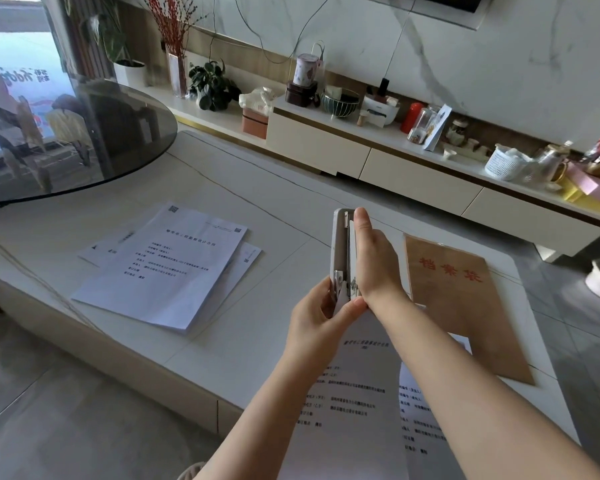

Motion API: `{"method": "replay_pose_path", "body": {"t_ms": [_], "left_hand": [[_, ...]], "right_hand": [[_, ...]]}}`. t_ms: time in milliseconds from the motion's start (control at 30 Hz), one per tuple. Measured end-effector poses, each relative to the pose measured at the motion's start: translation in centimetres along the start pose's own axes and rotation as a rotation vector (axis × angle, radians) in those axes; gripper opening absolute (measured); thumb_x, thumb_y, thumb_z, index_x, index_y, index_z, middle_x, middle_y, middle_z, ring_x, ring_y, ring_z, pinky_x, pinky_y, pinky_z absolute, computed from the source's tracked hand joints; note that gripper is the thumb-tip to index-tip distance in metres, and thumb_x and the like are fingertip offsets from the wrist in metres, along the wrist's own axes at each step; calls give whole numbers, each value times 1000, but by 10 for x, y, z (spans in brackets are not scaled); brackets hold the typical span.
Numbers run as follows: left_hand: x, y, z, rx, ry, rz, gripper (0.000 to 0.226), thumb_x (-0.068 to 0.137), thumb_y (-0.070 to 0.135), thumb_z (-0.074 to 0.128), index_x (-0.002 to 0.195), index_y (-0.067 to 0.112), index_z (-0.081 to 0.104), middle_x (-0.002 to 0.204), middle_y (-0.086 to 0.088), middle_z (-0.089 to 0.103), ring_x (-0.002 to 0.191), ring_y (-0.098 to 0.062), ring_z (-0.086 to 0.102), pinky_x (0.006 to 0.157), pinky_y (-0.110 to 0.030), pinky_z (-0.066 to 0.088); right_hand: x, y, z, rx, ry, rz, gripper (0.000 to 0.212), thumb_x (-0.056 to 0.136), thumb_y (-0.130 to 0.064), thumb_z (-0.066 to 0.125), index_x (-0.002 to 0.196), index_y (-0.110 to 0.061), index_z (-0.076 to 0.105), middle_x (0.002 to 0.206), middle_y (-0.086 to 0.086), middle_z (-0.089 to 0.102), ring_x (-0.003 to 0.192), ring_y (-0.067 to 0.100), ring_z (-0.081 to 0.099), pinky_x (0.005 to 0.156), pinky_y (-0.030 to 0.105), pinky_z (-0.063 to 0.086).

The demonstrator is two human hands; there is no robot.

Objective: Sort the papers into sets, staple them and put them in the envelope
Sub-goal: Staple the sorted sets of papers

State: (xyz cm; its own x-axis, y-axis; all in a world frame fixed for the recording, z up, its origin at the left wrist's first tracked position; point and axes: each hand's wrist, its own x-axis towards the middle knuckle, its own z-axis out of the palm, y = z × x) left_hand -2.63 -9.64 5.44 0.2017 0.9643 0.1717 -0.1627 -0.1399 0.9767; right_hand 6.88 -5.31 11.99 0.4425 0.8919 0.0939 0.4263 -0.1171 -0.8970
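A white stapler [340,252] stands on end above the low table, its jaw clamped over the top corner of a printed paper set [352,393]. My right hand [374,259] lies flat against the stapler's side, fingers straight, pressing it. My left hand [317,315] pinches the paper set's corner right at the jaw. Another printed sheet [418,410] lies under my right forearm. A brown envelope [465,306] with red characters lies flat on the table to the right. A loose pile of printed papers [167,268] rests on the table to the left.
The white low table [274,237] has its front edge near me. A dark round glass tabletop [66,140] overhangs at far left. A long TV cabinet [378,161] crowded with jars, baskets and plants runs along the back wall. Grey floor tiles lie on both sides.
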Motion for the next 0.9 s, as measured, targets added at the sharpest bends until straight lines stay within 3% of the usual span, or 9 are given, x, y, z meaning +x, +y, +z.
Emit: {"method": "replay_pose_path", "body": {"t_ms": [167, 300, 400, 467, 533, 633, 767, 833, 900], "left_hand": [[-1, -4, 3, 29, 57, -2, 55, 77, 51, 68, 81, -2, 53, 65, -1, 36, 61, -13, 30, 57, -29, 25], [1, -6, 5, 60, 98, -9, 58, 76, 51, 68, 79, -3, 49, 63, 1, 34, 59, -11, 28, 54, -25, 23], [-1, -6, 8, 77, 87, -54, 50, 81, 44, 71, 78, -2, 49, 62, 3, 34, 58, -9, 28, 54, -24, 22], [0, -3, 9, 89, 65, -93, 36, 83, 40, 70, 76, 9, 53, 60, 11, 40, 56, -5, 34, 53, -20, 26], [2, 1, 4, 69, -37, -189, 16, 83, 38, 70, 89, 34, 56, 75, 19, 54, 71, 3, 52, 63, -15, 40], [4, -10, -11, 105, -214, -386, 55, 82, 34, 73, 126, 42, 41, 103, 9, 64, 98, -10, 63, 88, -28, 50], [1, -23, -19, 340, -259, -406, 17, 90, 29, 60, 95, 13, 66, 93, -12, 72, 86, -29, 69, 84, -48, 54], [1, -23, -20, 285, -234, -444, 14, 92, 27, 58, 86, 17, 66, 89, -8, 74, 82, -27, 71, 82, -47, 56], [3, -24, -22, 236, -208, -472, 13, 93, 25, 58, 84, 20, 66, 88, -6, 75, 80, -24, 72, 81, -46, 57]], "right_hand": [[-2, 0, 2, 20, 28, -16, 50, 99, -53, 30, 80, -11, 51, 71, -2, 51, 62, 6, 48, 39, 5, 33], [0, 3, 4, 18, 10, -23, 47, 100, -51, 28, 64, -22, 37, 64, -5, 43, 57, 6, 44, 38, 5, 32], [3, 7, 3, -3, -20, 25, 50, 99, -55, 26, 73, -18, 48, 70, -3, 49, 61, 7, 48, 37, 5, 32], [6, 12, 3, 1, -22, 65, 56, 96, -60, 26, 85, -13, 56, 76, 0, 54, 66, 8, 52, 39, 7, 34], [12, 17, 1, 20, -15, 128, 64, 91, -69, 27, 91, -13, 59, 82, 1, 59, 72, 12, 57, 50, 16, 41], [19, 22, -4, 44, 14, 242, 78, 81, -82, 27, 91, -13, 61, 80, 3, 61, 74, 20, 61, 59, 28, 42], [23, 22, -12, 181, 9, 354, 66, 74, -77, 53, 94, -15, 56, 77, 3, 57, 65, 17, 57, 59, 31, 49], [27, 23, -13, 259, 18, 388, 55, 72, -62, 70, 99, -18, 53, 90, 4, 61, 79, 20, 61, 74, 36, 53], [31, 21, -15, 327, 77, 382, 35, 76, -42, 73, 90, -20, 49, 89, 5, 59, 78, 21, 61, 70, 35, 54]]}}
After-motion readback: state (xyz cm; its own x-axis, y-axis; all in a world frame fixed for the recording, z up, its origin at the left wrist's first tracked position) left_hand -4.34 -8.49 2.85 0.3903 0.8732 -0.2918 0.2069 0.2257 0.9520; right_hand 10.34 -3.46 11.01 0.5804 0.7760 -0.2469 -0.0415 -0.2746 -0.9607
